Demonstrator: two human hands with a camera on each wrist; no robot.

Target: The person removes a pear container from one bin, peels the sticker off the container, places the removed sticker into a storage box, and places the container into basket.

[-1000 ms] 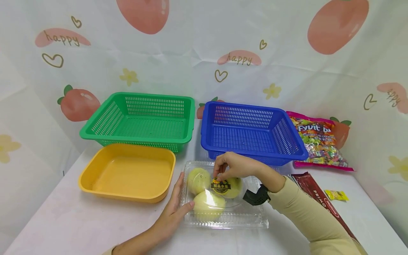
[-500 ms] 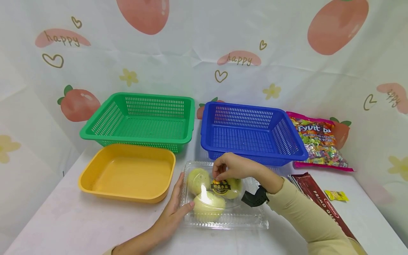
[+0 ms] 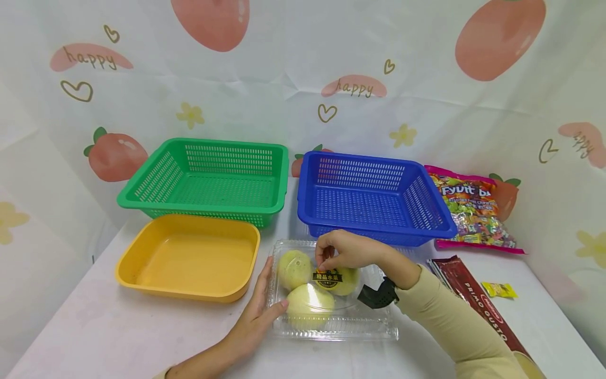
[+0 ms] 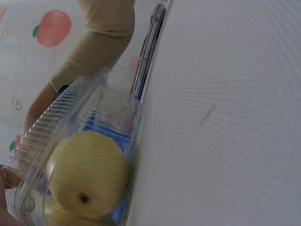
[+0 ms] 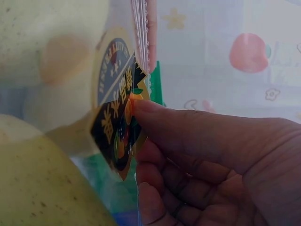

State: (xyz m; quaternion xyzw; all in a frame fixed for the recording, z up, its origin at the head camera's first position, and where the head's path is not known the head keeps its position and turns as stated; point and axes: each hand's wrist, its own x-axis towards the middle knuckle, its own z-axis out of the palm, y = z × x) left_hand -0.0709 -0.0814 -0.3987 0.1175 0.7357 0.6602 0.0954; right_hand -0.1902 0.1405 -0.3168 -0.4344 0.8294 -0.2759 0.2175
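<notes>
A clear plastic clamshell fruit box (image 3: 360,318) lies on the table with pale yellow, round fruits (image 3: 310,308) inside. My left hand (image 3: 251,318) braces its left edge, thumb on the lid and straight fingers along the side. On the lid is a black and gold round sticker (image 3: 327,279). My right hand (image 3: 350,250) pinches the sticker's far edge between thumb and index finger; in the right wrist view that part of the sticker (image 5: 124,117) stands bent up. In the left wrist view one fruit (image 4: 89,174) shows through the box wall, while most of the left hand is out of frame.
Behind the box stand a green basket (image 3: 203,210) and a blue basket (image 3: 379,234). A yellow tub (image 3: 189,292) is at left. To the right lie a candy bag (image 3: 473,210), a dark red packet (image 3: 478,297) and a small yellow wrapped candy (image 3: 499,289).
My right hand has lowered very slightly, still pinching the sticker's edge. The left hand and the box have stayed in place.
</notes>
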